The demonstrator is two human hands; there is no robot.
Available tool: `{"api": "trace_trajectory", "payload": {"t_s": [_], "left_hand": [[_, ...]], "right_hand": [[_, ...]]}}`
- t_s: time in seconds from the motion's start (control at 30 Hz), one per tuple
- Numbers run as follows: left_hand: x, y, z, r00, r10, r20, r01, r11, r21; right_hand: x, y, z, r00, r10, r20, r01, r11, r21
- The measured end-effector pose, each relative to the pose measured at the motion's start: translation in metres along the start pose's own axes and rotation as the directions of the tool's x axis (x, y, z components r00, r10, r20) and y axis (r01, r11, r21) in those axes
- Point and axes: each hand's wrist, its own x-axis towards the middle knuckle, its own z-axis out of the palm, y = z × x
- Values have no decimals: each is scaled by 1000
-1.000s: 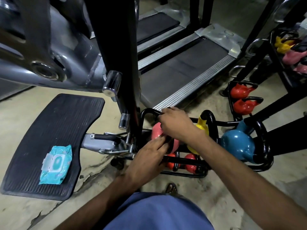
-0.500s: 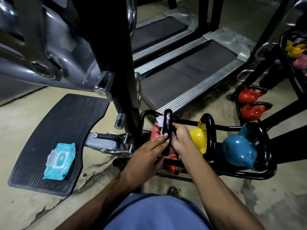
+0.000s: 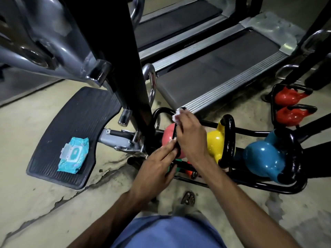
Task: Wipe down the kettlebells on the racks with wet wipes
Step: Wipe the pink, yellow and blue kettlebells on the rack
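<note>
A pink kettlebell (image 3: 169, 136) sits at the left end of a low black rack (image 3: 250, 187), beside a yellow kettlebell (image 3: 215, 143) and a blue kettlebell (image 3: 263, 159). My right hand (image 3: 190, 135) holds a white wet wipe (image 3: 177, 115) wrapped round the upper part of the pink kettlebell's black handle. My left hand (image 3: 157, 169) holds the lower part of that handle with fingers and thumb. Small red kettlebells (image 3: 189, 172) lie on the rack's lower tier, mostly hidden by my arms.
A teal wet-wipe pack (image 3: 74, 154) lies on a black ribbed footplate (image 3: 71, 122) at left. A black machine column (image 3: 114, 59) rises just left of the rack. Two treadmills (image 3: 215, 68) lie behind. Two red kettlebells (image 3: 290, 106) stand at right. My foot (image 3: 188, 197) is below the rack.
My right hand slid the wipe up the handle from its lower part to the top. My left hand stays on the handle's lower part. The view shifted slightly left.
</note>
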Motion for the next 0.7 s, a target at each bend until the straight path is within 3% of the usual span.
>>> {"api": "trace_trajectory", "payload": {"t_s": [0.07,0.13,0.2,0.27,0.33,0.4,0.43,0.57,0.63,0.7], "left_hand": [[-5,3,2,1000,18,-16,-17,1000,21],[-8,4,3,1000,17,22,-18,1000,21],[-8,0,2,998,20,59,-20,1000,5],[-7,-9,0,995,44,89,-44,999,-11],[-5,-18,-3,990,82,114,-81,997,-11],[-5,-25,-6,985,117,127,-115,993,-23],[-4,-27,-8,982,134,134,-130,991,-39],[-2,-35,-13,969,184,167,-169,981,-96],[-1,-38,-14,962,209,173,-190,974,-121],[0,-42,-15,957,234,172,-212,968,-137]], "right_hand": [[14,3,2,956,-186,227,243,934,-261],[26,-2,1,868,-259,424,409,856,-315],[32,-8,-4,830,-249,499,444,837,-320],[28,-7,-4,882,-208,423,364,871,-329],[12,-5,-2,976,-127,179,164,963,-213],[-8,-14,-2,993,110,-36,-108,993,53],[-15,-20,-1,962,257,-96,-236,953,187],[-17,-37,9,719,684,-125,-517,646,562],[-12,-36,14,581,814,-8,-571,415,708],[-6,-30,16,491,848,201,-578,144,803]]}}
